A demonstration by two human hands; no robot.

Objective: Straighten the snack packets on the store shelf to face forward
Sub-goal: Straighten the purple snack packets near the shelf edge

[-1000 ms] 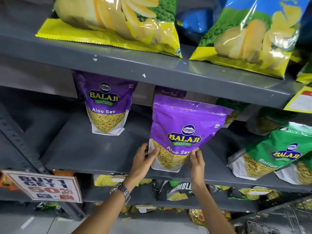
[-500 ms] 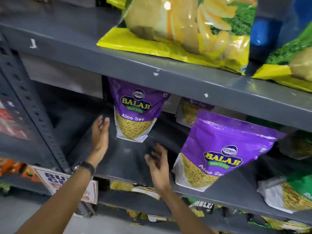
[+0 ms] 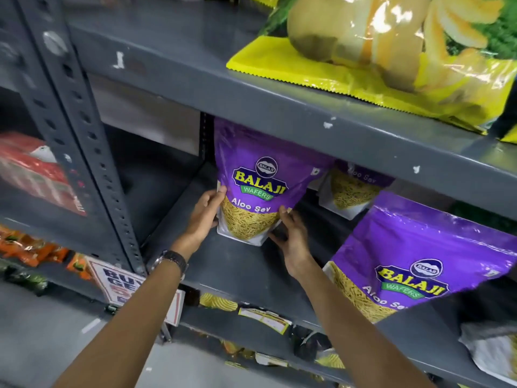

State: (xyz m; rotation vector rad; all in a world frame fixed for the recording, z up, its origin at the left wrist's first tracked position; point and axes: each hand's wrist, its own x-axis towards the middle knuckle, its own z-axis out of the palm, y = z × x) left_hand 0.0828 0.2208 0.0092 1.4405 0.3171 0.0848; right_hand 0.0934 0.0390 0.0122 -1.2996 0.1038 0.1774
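A purple Aloo Sev packet stands upright at the left of the grey middle shelf, its front facing me. My left hand grips its lower left edge. On its lower right corner rests my right hand, fingers curled against the pack. A second purple Aloo Sev packet stands near the shelf's front edge at the right, tilted. A third purple packet sits further back between them, partly hidden.
A yellow chips bag lies on the upper shelf. A perforated grey upright stands at the left, with a "Buy 1 Get 1" sign below. Red packs sit beyond it. More packets fill the lower shelf.
Both hands left the right purple packet, moved left across the shelf, and took hold of the left Aloo Sev packet. The view shifted left and closer.
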